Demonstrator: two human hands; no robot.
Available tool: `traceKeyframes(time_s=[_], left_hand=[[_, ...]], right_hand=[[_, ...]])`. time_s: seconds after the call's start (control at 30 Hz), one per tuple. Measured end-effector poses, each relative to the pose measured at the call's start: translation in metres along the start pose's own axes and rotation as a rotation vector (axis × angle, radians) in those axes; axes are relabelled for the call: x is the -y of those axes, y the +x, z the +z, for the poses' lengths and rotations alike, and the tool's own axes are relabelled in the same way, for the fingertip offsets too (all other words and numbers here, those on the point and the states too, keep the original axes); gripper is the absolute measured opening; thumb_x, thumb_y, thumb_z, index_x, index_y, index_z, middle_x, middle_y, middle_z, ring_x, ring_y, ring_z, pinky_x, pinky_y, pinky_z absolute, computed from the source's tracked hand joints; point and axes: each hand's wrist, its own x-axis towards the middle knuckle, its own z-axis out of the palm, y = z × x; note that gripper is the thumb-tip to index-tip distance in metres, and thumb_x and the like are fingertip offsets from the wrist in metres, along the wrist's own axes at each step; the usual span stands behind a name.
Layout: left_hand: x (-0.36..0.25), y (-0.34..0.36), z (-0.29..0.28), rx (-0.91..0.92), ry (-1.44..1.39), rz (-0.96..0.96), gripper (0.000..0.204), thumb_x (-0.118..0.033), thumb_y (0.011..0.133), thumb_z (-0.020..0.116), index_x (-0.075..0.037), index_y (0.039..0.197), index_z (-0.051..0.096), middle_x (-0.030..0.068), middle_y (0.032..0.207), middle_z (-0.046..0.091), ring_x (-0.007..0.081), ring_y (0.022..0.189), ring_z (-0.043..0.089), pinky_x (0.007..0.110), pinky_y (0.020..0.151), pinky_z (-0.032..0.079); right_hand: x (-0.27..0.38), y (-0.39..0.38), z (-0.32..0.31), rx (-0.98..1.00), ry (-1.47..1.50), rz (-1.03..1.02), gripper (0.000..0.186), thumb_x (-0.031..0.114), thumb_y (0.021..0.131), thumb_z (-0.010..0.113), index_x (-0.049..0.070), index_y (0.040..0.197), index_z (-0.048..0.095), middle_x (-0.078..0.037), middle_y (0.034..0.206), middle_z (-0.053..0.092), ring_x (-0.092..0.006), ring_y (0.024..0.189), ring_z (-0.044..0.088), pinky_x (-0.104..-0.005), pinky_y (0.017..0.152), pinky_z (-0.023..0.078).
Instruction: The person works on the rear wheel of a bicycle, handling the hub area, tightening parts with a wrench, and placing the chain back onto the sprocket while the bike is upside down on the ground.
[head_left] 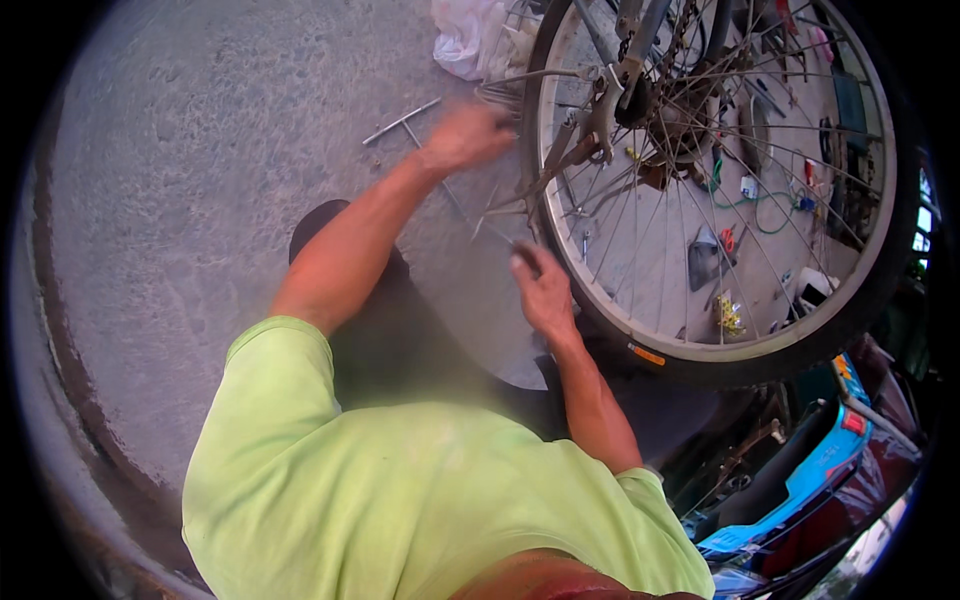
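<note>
My left hand [470,135] is smeared by motion beside the bicycle wheel's left side, so I cannot tell what it holds. My right hand [540,290] is below it, near the tyre [645,355], with its fingers curled at the lower end of a thin metal part; what they grip is unclear. The spoked rear wheel [548,221] stands upright at the upper right, with the frame and axle fittings [630,95] at its hub. A metal T-handled tool [390,124] lies on the concrete by my left hand, partly blurred.
A white plastic bag [460,35] lies at the top. Scattered small tools [727,240], wire and parts show through the spokes. A blue-and-black vehicle body [790,490] crowds the lower right. A dark groove [70,380] runs along the concrete at the left. My knee [310,220] rests beside my left forearm.
</note>
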Motion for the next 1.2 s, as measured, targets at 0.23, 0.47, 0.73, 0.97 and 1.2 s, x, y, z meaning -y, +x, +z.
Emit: traceKeyframes(time_s=[0.23, 0.47, 0.73, 0.97, 1.2], left_hand=[[0.01, -0.027, 0.096, 0.524, 0.022, -0.022, 0.04, -0.029, 0.087, 0.064, -0.003, 0.116, 0.069, 0.0223, 0.112, 0.07, 0.0392, 0.109, 0.066, 0.047, 0.095, 0.051], [-0.027, -0.045, 0.1, 0.891, 0.08, 0.226, 0.035, -0.032, 0.095, 0.058, 0.0, 0.107, 0.07, 0.0171, 0.099, 0.073, 0.0322, 0.092, 0.069, 0.043, 0.087, 0.055], [-0.071, -0.088, 0.051, 1.206, -0.434, 0.091, 0.041, -0.036, 0.104, 0.052, 0.0, 0.101, 0.072, 0.0084, 0.096, 0.075, 0.0186, 0.088, 0.069, 0.033, 0.074, 0.057], [-0.101, -0.111, 0.031, 1.379, -0.945, 0.012, 0.04, -0.033, 0.104, 0.052, 0.003, 0.101, 0.069, 0.0134, 0.094, 0.075, 0.0194, 0.081, 0.071, 0.032, 0.067, 0.057], [-0.11, -0.112, 0.03, 1.392, -0.987, 0.112, 0.035, -0.03, 0.103, 0.053, 0.002, 0.098, 0.066, 0.0153, 0.094, 0.075, 0.0216, 0.082, 0.073, 0.032, 0.063, 0.056]], right_hand=[[-0.098, 0.004, 0.0, 0.377, -0.131, 0.315, 0.047, 0.03, 0.096, 0.063, -0.001, 0.13, 0.064, -0.017, 0.122, 0.071, -0.0265, 0.115, 0.066, -0.0362, 0.101, 0.048], [-0.122, 0.011, -0.132, 0.399, -0.166, 0.466, 0.045, 0.02, 0.093, 0.061, -0.002, 0.132, 0.061, -0.015, 0.118, 0.07, -0.0283, 0.11, 0.066, -0.0365, 0.097, 0.05], [-0.03, -0.013, -0.159, 0.274, 0.049, 0.372, 0.025, 0.021, 0.098, 0.06, -0.001, 0.11, 0.064, -0.008, 0.097, 0.068, -0.0169, 0.088, 0.062, -0.0303, 0.079, 0.049], [-0.012, -0.101, -0.186, 0.237, -0.322, 0.089, 0.022, 0.02, 0.099, 0.058, 0.0, 0.102, 0.067, -0.008, 0.087, 0.067, -0.0161, 0.087, 0.063, -0.0291, 0.077, 0.048], [0.09, -0.141, -0.157, 0.42, 0.071, 0.077, 0.023, 0.01, 0.089, 0.067, 0.001, 0.11, 0.068, -0.012, 0.103, 0.069, -0.0222, 0.098, 0.065, -0.0352, 0.089, 0.051]])
